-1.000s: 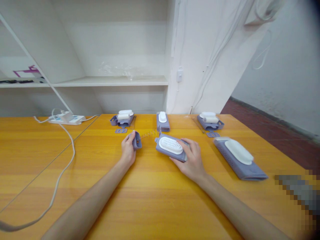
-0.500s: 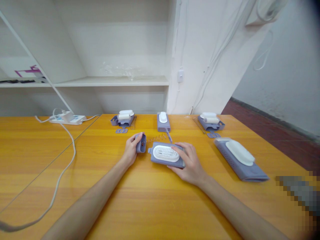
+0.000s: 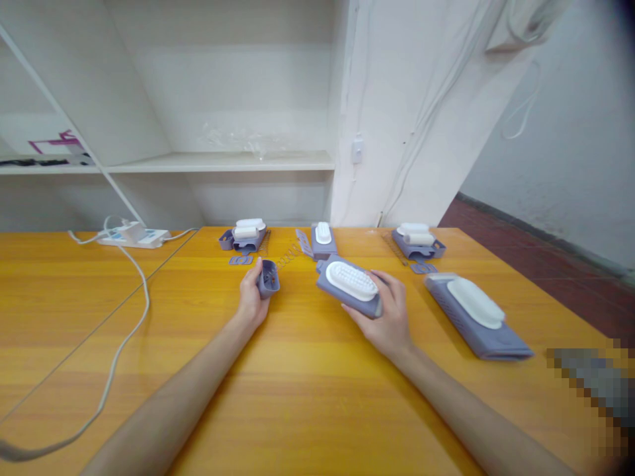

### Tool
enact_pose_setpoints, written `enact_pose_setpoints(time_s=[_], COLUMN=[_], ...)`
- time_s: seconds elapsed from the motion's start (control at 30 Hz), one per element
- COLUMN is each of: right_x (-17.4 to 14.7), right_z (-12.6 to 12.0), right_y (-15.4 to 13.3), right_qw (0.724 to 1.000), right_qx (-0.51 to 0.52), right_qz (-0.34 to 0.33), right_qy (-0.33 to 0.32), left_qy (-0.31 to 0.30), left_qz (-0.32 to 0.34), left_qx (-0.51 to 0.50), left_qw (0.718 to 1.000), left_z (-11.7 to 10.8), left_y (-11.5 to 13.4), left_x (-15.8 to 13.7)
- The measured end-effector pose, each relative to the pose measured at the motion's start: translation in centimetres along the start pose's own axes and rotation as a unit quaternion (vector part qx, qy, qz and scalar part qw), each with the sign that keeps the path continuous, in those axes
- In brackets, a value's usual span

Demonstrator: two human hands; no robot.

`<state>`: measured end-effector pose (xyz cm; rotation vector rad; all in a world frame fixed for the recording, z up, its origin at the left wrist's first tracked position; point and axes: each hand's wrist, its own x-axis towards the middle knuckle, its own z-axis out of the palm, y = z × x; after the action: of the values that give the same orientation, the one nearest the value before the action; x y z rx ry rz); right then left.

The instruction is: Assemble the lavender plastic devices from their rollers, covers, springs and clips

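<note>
My left hand (image 3: 251, 299) is closed around a hollow grey-purple end cap (image 3: 269, 279), its open side facing right. A thin coil spring (image 3: 288, 256) stretches from near the cap up to a flat slotted plate (image 3: 304, 243); whether they touch the table is unclear. My right hand (image 3: 387, 316) grips the right end of a grey-purple brush body (image 3: 325, 285), with its white oval bristle pad (image 3: 351, 280) facing up. The body is tilted, and its tabbed left end points toward the cap, apart from it. Behind stands a smaller-looking grey-purple unit (image 3: 324, 249) with a white oval top.
Sets of similar parts with white rolls sit at the back left (image 3: 249, 233) and back right (image 3: 417, 241). A larger brush unit (image 3: 476, 317) lies at the right. At the left are a power strip (image 3: 136, 235) and a white cable (image 3: 133, 330) on the wooden table (image 3: 297, 410).
My left hand has moved slightly left with the cap; the spring and plate shifted left too. My right hand has raised and tilted the brush body, moving it right, away from the cap.
</note>
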<state>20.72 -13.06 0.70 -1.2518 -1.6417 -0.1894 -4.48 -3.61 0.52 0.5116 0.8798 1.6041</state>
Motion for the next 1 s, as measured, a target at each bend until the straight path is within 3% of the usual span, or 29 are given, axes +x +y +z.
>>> enact_pose_setpoints(time_s=[0.2, 0.77, 1.0], right_x=[0.38, 0.18, 0.12], right_z=[-0.08, 0.19, -0.10], right_y=[0.21, 0.35, 0.12], right_qw=[0.998, 0.999, 1.000], right_qx=[-0.006, -0.022, 0.007], right_qz=[0.045, 0.035, 0.011], right_qy=[0.033, 0.016, -0.024], left_qy=[0.021, 0.011, -0.019], left_qz=[0.040, 0.046, 0.048], left_qx=[0.016, 0.030, 0.050], left_qw=[0.999, 0.998, 0.997], left_z=[0.05, 0.30, 0.15], left_y=[-0.39, -0.23, -0.33], left_x=[-0.21, -0.51, -0.55])
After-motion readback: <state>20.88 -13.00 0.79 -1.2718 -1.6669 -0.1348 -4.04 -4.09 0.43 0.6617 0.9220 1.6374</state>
